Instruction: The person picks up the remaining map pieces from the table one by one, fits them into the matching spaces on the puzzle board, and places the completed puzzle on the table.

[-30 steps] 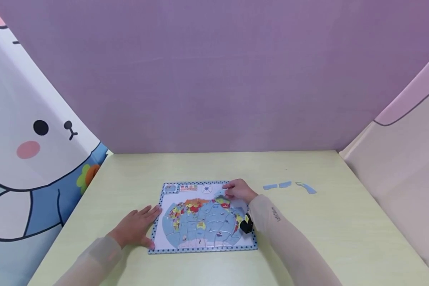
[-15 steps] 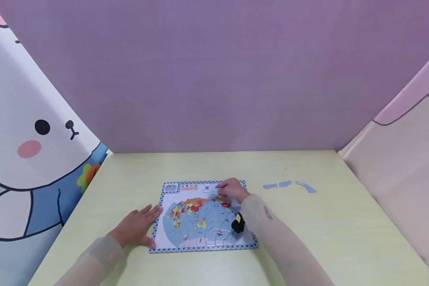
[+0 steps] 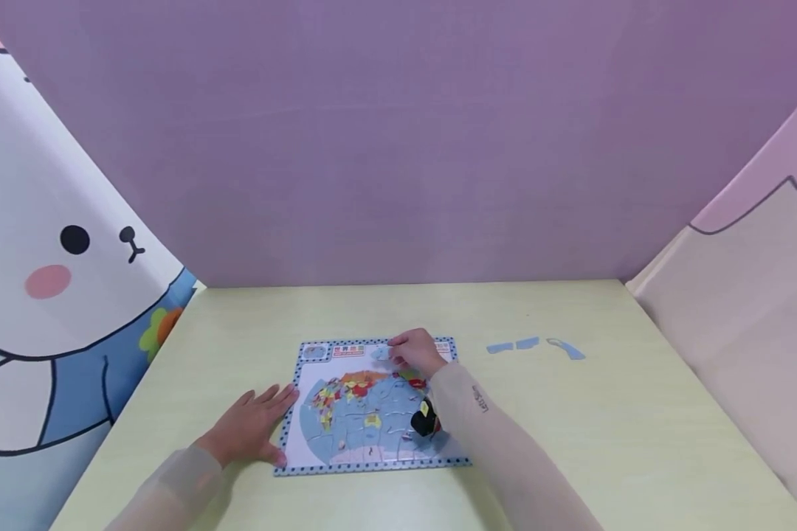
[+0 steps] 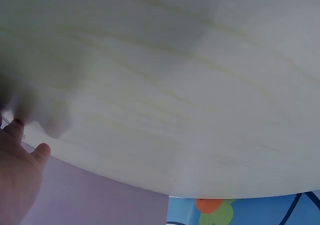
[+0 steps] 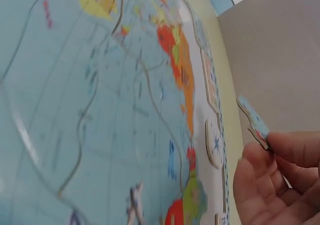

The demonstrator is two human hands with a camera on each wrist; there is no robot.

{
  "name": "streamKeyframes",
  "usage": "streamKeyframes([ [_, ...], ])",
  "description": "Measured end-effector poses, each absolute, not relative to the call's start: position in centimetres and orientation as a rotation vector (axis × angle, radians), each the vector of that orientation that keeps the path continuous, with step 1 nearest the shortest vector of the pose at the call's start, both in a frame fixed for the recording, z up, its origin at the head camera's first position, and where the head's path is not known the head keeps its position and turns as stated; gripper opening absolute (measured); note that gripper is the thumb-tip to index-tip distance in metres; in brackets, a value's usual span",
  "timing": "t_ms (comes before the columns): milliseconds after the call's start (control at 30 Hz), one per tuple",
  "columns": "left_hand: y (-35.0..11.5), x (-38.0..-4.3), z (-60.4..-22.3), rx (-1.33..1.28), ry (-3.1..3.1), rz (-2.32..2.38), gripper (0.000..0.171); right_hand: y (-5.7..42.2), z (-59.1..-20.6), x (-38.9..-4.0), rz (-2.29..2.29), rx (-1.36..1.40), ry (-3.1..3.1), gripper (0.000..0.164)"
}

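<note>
A world map jigsaw puzzle (image 3: 345, 422) with a dotted blue border lies flat on the table, and a good part of its oval map is filled with fitted pieces. My left hand (image 3: 247, 424) rests with fingers spread at the board's left edge; only part of that hand (image 4: 20, 177) shows in the left wrist view. Over the top of the board, my right hand (image 3: 418, 351) pinches a light blue puzzle piece (image 5: 254, 121) between thumb and fingers. In the head view this piece overlaps the compass picture near the upper border.
Three loose blue puzzle pieces lie to the right of the board: two short ones (image 3: 500, 347) (image 3: 528, 343) and a longer curved one (image 3: 567, 349). A purple panel (image 3: 412, 184) stands behind the pale table (image 3: 604, 428). A black wrist camera (image 3: 423, 419) hangs over the map.
My right hand has moved left along the top of the board with the puzzle piece in its fingers. The left hand has stayed at the left edge.
</note>
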State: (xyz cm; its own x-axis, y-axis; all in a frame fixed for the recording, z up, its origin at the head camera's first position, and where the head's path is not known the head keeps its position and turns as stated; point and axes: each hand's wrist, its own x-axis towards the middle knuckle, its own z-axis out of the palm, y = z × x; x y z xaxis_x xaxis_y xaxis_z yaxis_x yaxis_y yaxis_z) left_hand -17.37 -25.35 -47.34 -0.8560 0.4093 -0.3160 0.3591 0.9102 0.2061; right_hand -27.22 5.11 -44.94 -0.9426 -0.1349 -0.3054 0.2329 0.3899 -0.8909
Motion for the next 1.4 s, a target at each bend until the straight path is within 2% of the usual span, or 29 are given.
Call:
streamKeyframes([
  [767,-26.3,-17.0,-47.5,0.498,2.719,0.241,0.115,0.7,-44.8,-26.4,-1.571,-0.049,2.239,0.015],
  [1400,-26.4,-17.2,-48.1,0.595,2.773,0.104,0.115,-2.8,-46.8,-26.6,-1.467,-0.140,2.356,0.012],
])
